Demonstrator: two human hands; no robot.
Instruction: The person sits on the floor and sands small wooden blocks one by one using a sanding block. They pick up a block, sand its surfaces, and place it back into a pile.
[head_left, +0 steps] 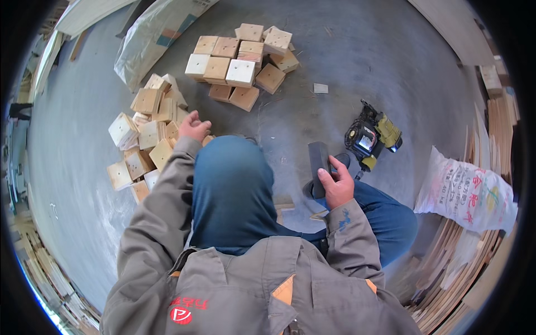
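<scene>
On the grey floor before a seated or crouching person in a grey jacket, wooden blocks lie in two groups. The nearer group is a loose pile (149, 137) on the person's left, its pale, square-faced blocks tipped at various angles and leaning on one another. Further ahead is a neater stack (226, 68), with several blocks set side by side and a few tilted at its right edge; many show small dark holes.

The left grip (194, 127) is at the right edge of the loose pile, its fingers apart and slightly curled; from this height it is hard to tell whether it touches a block. The right grip (339, 187) is clamped on a dark grey bar (318, 159), held lengthwise away from the body, thumb on its upper face, above the floor between the legs.

Beyond the right grip, a black and yellow power tool (373, 134) lies on the floor, with a small white scrap (320, 88) further ahead. A printed white sack (469, 191) rests on thin boards (463, 268) at the far right. A translucent plastic sheet (153, 44) lies beyond the loose pile. The raised left knee (231, 184), in blue cloth, fills the middle.
</scene>
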